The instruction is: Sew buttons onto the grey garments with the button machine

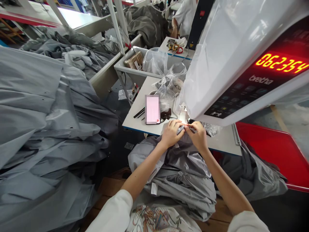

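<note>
Both hands meet at the lit work point (183,118) under the head of a white machine (212,71) with red glowing digits. My left hand (171,132) comes in from the left, fingers bent over the edge of a grey fabric (183,162). On the other side my right hand (197,134) pinches the same edge between thumb and fingers. The fabric hangs from the table edge and piles in folds over my lap. The fingertips hide most of the edge where it meets the machine.
A white table (134,120) holds a pink blurred rectangle (152,109), dark sticks and clear plastic bags (166,87). Heaped grey fabric (43,122) fills the left. A grey bin (120,66) and pliers (177,49) stand behind; a red tray (272,148) is right. Another person (185,17) sits beyond.
</note>
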`<state>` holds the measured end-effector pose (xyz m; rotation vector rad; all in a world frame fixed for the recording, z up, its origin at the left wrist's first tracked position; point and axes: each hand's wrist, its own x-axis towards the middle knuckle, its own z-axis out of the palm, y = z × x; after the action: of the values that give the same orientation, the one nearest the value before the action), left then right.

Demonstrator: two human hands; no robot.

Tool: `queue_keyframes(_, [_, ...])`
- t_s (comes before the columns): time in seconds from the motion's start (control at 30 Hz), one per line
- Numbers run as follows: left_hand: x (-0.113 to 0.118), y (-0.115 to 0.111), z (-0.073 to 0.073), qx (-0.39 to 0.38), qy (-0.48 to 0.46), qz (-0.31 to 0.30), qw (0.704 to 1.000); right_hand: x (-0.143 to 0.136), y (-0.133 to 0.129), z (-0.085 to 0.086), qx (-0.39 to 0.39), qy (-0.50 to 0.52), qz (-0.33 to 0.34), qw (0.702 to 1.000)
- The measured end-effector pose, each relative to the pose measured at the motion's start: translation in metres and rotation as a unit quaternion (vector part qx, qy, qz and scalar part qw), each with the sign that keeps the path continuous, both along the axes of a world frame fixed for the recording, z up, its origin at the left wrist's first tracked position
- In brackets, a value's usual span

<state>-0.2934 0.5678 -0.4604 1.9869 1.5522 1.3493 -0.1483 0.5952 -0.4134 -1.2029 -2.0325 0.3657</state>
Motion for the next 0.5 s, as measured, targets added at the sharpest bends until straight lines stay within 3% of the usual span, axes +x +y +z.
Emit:
queue_keyframes(0.3, [-0.0008, 0.0000, -0.0005, 0.001, 0.002, 0.002, 1.000, 0.0020, -0.0026, -0.0093, 0.016, 0.034, 0.011, 0.999])
queue_keyframes(0.5, [-0.0006, -0.0003, 0.0007, 0.003, -0.002, -0.003, 1.000, 0.0023, -0.0038, -0.0099, -0.025, 0.062, 0.008, 0.998])
